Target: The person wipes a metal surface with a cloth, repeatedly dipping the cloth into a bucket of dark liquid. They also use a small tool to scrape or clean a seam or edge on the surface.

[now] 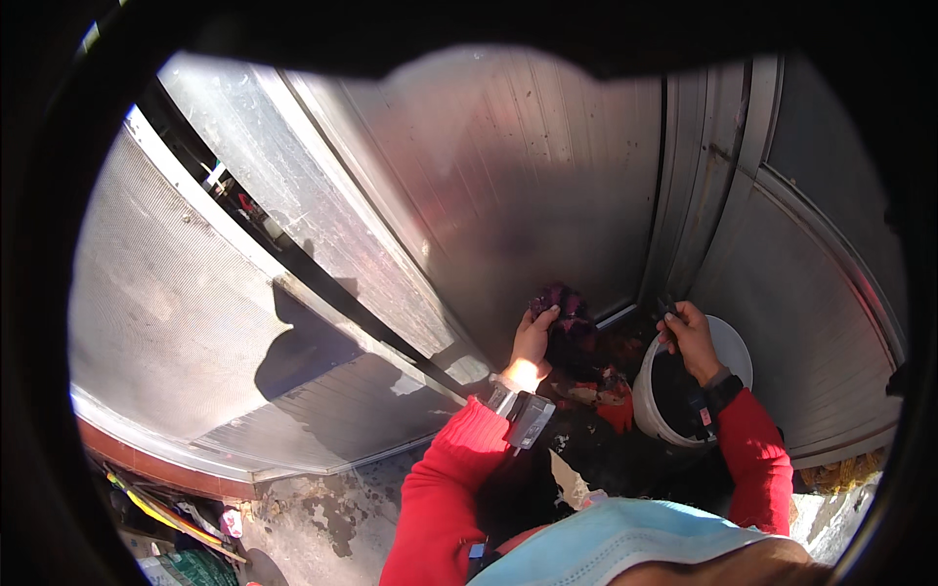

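Note:
My left hand (534, 333) grips a dark purple and black cloth-like bundle (563, 304), thumb on top, in front of a ribbed metal panel (527, 183). My right hand (689, 337) pinches a small dark object (665, 305) above the rim of a white plastic bucket (645, 399); I cannot tell exactly what it is. Dark contents show inside the bucket. Red and pale scraps (614, 399) lie between my left hand and the bucket. Both my forearms wear red sleeves, with devices strapped at the wrists.
Metal panels with frames stand ahead and to both sides, a dark gap (293, 256) running between those at left. Sticks and a green bag (192, 568) lie at lower left beside the concrete floor (322, 520). Yellowish strands (843, 472) lie at lower right. A light blue face mask (615, 538) covers the bottom edge.

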{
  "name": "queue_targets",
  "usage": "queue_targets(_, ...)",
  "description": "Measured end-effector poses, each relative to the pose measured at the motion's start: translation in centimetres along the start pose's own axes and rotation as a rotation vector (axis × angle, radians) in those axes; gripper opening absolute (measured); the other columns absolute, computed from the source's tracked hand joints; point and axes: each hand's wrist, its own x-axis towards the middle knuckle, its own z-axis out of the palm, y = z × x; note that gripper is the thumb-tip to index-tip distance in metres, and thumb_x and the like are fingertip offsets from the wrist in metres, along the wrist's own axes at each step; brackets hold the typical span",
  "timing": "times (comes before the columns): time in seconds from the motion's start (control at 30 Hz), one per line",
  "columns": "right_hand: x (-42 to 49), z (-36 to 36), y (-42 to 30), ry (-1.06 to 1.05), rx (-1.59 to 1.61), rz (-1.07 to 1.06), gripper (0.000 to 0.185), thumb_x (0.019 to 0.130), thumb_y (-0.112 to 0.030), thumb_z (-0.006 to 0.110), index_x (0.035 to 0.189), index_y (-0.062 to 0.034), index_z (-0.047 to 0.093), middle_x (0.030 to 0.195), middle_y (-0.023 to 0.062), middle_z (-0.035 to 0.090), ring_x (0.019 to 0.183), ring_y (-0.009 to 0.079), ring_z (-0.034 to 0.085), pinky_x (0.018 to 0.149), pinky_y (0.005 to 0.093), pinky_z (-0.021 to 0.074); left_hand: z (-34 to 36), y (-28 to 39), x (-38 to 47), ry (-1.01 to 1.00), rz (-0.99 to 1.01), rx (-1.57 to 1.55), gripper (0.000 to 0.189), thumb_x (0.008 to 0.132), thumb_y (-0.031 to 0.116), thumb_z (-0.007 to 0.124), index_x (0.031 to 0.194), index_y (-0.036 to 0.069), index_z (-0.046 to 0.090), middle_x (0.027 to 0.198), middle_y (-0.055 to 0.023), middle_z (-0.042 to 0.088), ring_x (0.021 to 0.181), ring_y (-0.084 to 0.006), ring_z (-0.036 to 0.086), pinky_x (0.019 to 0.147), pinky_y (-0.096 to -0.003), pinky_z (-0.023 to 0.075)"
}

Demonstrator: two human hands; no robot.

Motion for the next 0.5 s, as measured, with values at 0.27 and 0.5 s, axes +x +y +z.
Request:
queue_targets(0.27,3.2,13.8,-20.8,-0.205,-0.377,-0.860,0.014,0.099,-0.014,0.059,0.109,-0.0044,0.062,0.086,0.0003,0.064,0.072,0.0094,0.060,0.064,0.0248,0.0487,-2.5,0.2,-0.6,-0.056,-0.044,0.033,0.033,0.093,0.012,0.063,0.124,0.002,0.053,0.108,-0.0106,0.067,0.095,-0.0219,0.067,0.084,-0.0375,0.0566)
queue_targets(0.5,3.6,25.7,-37.2,0.137,-0.790,-1.732,0.021,0.089,-0.017,0.067,0.106,-0.0062,0.065,0.093,0.0090,0.061,0.086,0.0293,0.063,0.075,0.0368,0.0501,-5.8,0.4,-1.0,-0.213,-0.026,-0.088,0.038,0.094,0.007,0.060,0.131,0.000,0.050,0.114,-0.0133,0.065,0.099,-0.0243,0.066,0.089,-0.0385,0.0554)
